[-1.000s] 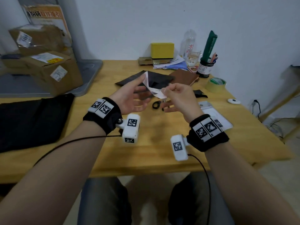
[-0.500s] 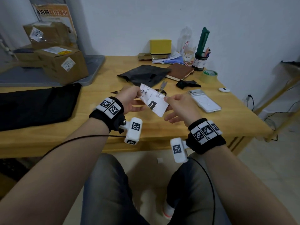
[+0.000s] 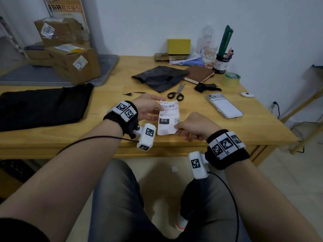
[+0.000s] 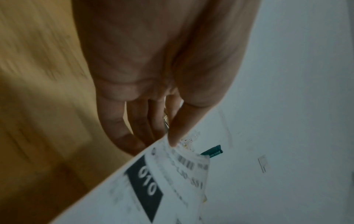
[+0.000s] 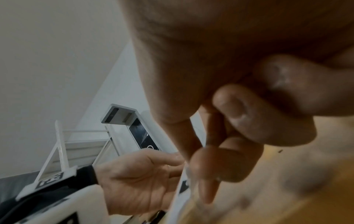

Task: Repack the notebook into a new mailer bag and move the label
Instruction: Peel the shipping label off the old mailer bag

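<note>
Both hands hold the label in the air over the counter's near edge. The left hand pinches its top left corner between thumb and fingers; the right hand pinches its lower right edge, fingers curled. The printed face, with a barcode and a black "010" block, is turned up.

The risks, as I judge them: if the back is bare adhesive, the label could fold and stick to itself or to the fingers, since it hangs by only two edges. A hard pull between the two pinches could tear or crease it across the barcode.

The notebook lies bare toward the counter's far right corner, in no bag. The cut bag lies just left of it, crumpled, and seems empty. A flat black bag at the counter's left edge is probably the new one; whether anything is in it I cannot tell. The cup at the far edge holds pens. The scissors lie just beyond the label and could snag it if it is set down carelessly.
</note>
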`<state>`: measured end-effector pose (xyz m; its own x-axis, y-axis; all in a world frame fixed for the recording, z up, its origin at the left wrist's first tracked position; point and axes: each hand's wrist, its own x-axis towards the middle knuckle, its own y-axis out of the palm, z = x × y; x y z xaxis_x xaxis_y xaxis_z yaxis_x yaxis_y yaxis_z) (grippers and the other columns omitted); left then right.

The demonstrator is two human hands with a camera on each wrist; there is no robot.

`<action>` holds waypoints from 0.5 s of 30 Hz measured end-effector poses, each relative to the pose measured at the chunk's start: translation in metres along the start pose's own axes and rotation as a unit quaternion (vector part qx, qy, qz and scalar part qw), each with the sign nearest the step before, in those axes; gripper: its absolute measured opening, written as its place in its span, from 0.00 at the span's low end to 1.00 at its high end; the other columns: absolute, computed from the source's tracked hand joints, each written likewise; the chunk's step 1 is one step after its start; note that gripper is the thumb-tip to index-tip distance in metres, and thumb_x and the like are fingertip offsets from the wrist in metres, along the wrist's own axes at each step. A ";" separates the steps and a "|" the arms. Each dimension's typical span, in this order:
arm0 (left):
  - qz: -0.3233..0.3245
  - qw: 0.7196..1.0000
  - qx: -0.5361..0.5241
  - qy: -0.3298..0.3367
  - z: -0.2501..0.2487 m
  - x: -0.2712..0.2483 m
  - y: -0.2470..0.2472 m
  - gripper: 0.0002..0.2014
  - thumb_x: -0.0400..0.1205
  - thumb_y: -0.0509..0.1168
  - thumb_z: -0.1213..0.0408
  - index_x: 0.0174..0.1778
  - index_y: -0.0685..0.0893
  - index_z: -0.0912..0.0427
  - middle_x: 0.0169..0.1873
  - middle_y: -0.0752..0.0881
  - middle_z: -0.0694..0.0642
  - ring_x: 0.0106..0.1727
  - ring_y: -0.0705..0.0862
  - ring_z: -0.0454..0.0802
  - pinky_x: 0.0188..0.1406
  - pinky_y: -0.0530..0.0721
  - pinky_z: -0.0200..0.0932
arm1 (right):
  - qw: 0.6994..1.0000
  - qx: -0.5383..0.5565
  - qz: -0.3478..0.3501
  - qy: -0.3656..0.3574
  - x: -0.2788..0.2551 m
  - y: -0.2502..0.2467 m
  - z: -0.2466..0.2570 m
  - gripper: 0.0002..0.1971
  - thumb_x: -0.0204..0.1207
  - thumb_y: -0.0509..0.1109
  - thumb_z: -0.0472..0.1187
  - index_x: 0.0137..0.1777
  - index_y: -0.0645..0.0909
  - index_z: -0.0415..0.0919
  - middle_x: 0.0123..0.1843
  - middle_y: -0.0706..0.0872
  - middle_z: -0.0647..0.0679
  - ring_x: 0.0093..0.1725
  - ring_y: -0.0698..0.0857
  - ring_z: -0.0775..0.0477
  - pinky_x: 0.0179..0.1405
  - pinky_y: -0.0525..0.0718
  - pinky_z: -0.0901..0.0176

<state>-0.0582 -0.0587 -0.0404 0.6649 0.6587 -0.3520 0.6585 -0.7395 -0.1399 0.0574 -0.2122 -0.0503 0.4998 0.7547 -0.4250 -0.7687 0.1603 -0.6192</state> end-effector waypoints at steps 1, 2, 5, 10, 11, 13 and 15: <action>-0.008 1.000 0.003 0.000 0.001 0.002 0.000 0.21 0.82 0.65 0.78 0.68 0.81 0.54 0.54 0.91 0.58 0.53 0.90 0.52 0.42 0.88 0.46 | 1.000 -0.007 0.012 0.003 0.001 0.001 -0.001 0.16 0.82 0.70 0.47 0.45 0.92 0.35 0.23 0.84 0.47 0.18 0.66 0.51 0.18 0.60 0.68; -0.018 1.000 0.012 0.001 0.002 0.005 0.001 0.20 0.83 0.65 0.77 0.68 0.81 0.54 0.54 0.92 0.57 0.53 0.90 0.52 0.42 0.87 0.45 | 1.000 -0.016 0.022 0.004 0.002 0.002 -0.002 0.15 0.82 0.70 0.47 0.44 0.92 0.35 0.22 0.83 0.48 0.18 0.66 0.51 0.17 0.60 0.68; -0.037 0.998 0.057 -0.004 0.005 0.010 0.001 0.17 0.82 0.69 0.72 0.66 0.83 0.54 0.52 0.92 0.56 0.54 0.90 0.50 0.39 0.83 0.41 | 0.999 -0.037 0.030 0.008 0.005 0.002 -0.005 0.15 0.81 0.71 0.48 0.41 0.92 0.38 0.21 0.81 0.49 0.17 0.66 0.51 0.20 0.61 0.65; -0.080 0.990 0.116 -0.014 0.013 0.016 -0.001 0.15 0.78 0.75 0.68 0.60 0.87 0.58 0.48 0.93 0.58 0.43 0.89 0.49 0.26 0.73 0.36 | 0.997 -0.062 0.041 0.010 0.007 0.000 -0.004 0.15 0.80 0.72 0.47 0.40 0.92 0.38 0.19 0.79 0.50 0.15 0.66 0.52 0.18 0.63 0.68; -0.085 0.989 0.121 -0.014 0.014 0.017 -0.001 0.15 0.77 0.76 0.68 0.60 0.87 0.59 0.48 0.93 0.59 0.42 0.88 0.49 0.24 0.71 0.36 | 0.997 -0.064 0.044 0.015 0.007 0.001 -0.004 0.14 0.80 0.73 0.47 0.40 0.92 0.37 0.18 0.80 0.50 0.14 0.66 0.52 0.17 0.63 0.69; -0.092 0.987 0.134 -0.016 0.015 0.020 -0.001 0.15 0.76 0.77 0.68 0.60 0.89 0.59 0.48 0.93 0.59 0.40 0.86 0.47 0.23 0.71 0.36 | 0.996 -0.073 0.049 0.022 0.008 0.001 -0.004 0.12 0.80 0.73 0.45 0.40 0.90 0.37 0.16 0.80 0.51 0.11 0.66 0.54 0.15 0.63 0.72; -0.096 0.983 0.155 -0.018 0.014 0.022 0.000 0.15 0.76 0.77 0.66 0.58 0.90 0.57 0.49 0.93 0.58 0.37 0.84 0.46 0.23 0.72 0.35 | 0.994 -0.092 0.052 0.020 0.009 -0.001 -0.005 0.13 0.79 0.75 0.46 0.36 0.87 0.39 0.16 0.80 0.51 0.10 0.66 0.54 0.14 0.63 0.74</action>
<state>-0.0481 -0.0461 -0.0612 0.5213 0.7896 -0.3239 0.6287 -0.6119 -0.4799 0.0643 -0.2082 -0.0570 0.4398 0.7342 -0.5172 -0.7335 -0.0386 -0.6786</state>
